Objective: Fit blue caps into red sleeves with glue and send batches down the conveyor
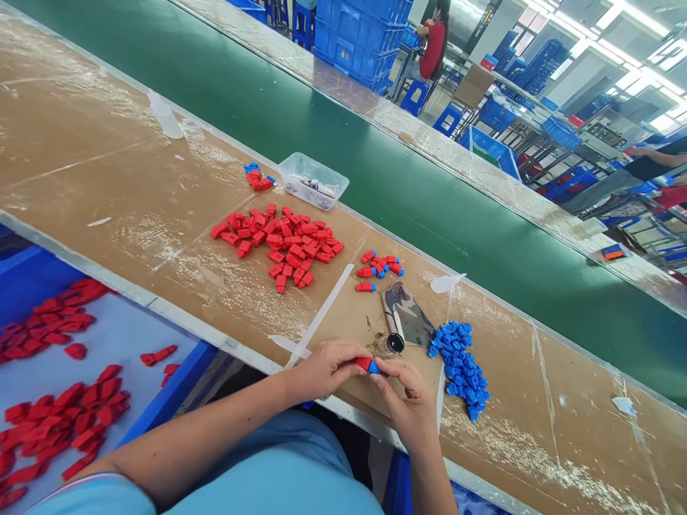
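Two hands are meeting at the near edge of the brown worktable (107,186), the left hand (327,368) and right hand (411,400) both pinching one small red-and-blue piece (369,365) between their fingertips. A heap of blue caps (461,365) is lying just right of them, a few joined pieces (378,268) and a wide pile of red parts (282,243) are sitting farther back, and a clear plastic tub (314,180) holding small bits is standing near the table's far edge beside the green conveyor belt (376,172). Down at the left, a blue bin (177,390) is holding more red parts, while bare tabletop is stretching out to the left.
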Motion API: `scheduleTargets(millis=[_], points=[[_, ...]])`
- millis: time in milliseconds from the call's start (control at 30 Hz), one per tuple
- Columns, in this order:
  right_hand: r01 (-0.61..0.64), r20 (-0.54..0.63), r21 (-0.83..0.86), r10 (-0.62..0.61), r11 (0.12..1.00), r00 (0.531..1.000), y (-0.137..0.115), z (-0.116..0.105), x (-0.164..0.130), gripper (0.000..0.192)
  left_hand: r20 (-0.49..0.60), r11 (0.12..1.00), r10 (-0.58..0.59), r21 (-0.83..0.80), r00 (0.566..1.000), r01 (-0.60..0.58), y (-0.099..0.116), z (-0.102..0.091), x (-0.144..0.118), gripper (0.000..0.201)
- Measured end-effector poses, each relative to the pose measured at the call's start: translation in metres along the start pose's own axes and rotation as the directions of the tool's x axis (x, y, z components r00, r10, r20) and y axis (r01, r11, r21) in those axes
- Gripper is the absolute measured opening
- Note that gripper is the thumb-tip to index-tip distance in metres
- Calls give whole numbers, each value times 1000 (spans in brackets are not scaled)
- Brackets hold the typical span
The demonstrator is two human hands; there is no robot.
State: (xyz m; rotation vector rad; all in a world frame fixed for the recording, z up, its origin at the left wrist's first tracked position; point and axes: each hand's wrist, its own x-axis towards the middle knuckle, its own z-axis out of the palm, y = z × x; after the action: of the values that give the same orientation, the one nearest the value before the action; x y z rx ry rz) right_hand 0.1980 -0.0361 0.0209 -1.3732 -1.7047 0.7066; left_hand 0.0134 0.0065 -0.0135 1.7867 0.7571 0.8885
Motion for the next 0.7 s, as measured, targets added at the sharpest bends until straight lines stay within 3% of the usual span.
scheduleTargets(millis=[200, 367, 600, 700], points=[[-27, 41, 24, 26, 999, 999, 2, 0, -6, 17, 54, 993, 106, 39, 993, -108, 0, 0, -2, 20], [-38, 43, 45, 36, 998, 998, 4, 4, -8, 14, 73, 991, 128, 38, 989, -131, -2, -1, -3, 20], [-48, 20, 26, 47, 999, 999, 10, 3, -13, 13, 119, 996, 45, 73, 992, -54, 0, -1, -2, 18], [10, -46, -60, -13, 998, 999, 5, 4, -17, 23, 140, 998, 1, 69, 990, -10, 7, 2, -3, 17]])
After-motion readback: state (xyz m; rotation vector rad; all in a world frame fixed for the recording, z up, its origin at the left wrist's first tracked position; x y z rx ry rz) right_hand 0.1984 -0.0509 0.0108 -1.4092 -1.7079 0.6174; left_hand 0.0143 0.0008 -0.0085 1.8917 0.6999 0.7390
